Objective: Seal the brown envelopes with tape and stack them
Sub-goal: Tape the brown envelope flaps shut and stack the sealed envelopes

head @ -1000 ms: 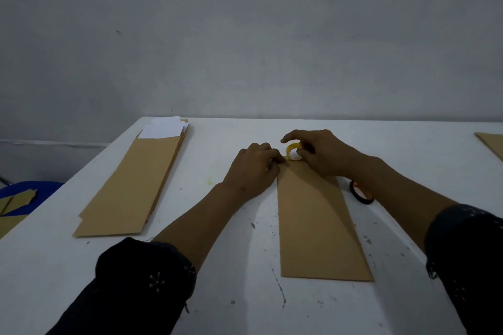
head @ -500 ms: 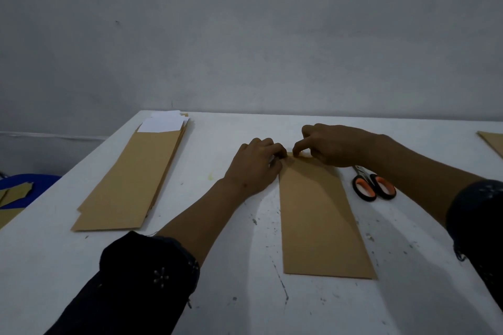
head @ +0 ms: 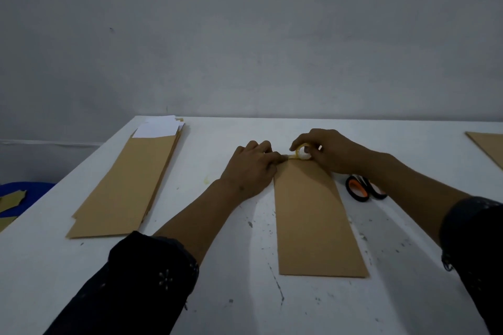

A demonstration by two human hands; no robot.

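- Table [head: 299, 307]: white top, scuffed with dark marks, set against a grey wall [head: 245, 35].
- Stack of envelopes [head: 128, 187]: brown, at the left, white paper sheets [head: 159, 128] sticking out of the far end.
- Envelope [head: 310, 215]: brown, single, flat at centre, long side running near to far.
- More brown paper [head: 487, 144]: far right edge, partly cut off.
- Left hand [head: 253, 168]: fingers curled, pressing the tape end at the envelope's far left corner.
- Right hand [head: 329, 152]: fingers curled round the tape roll; forearm partly hides the scissors.
- Scissors [head: 363, 189]: orange-and-black handles, just right of the envelope.
- Tape roll [head: 302, 153]: small, yellowish, at the envelope's far edge.
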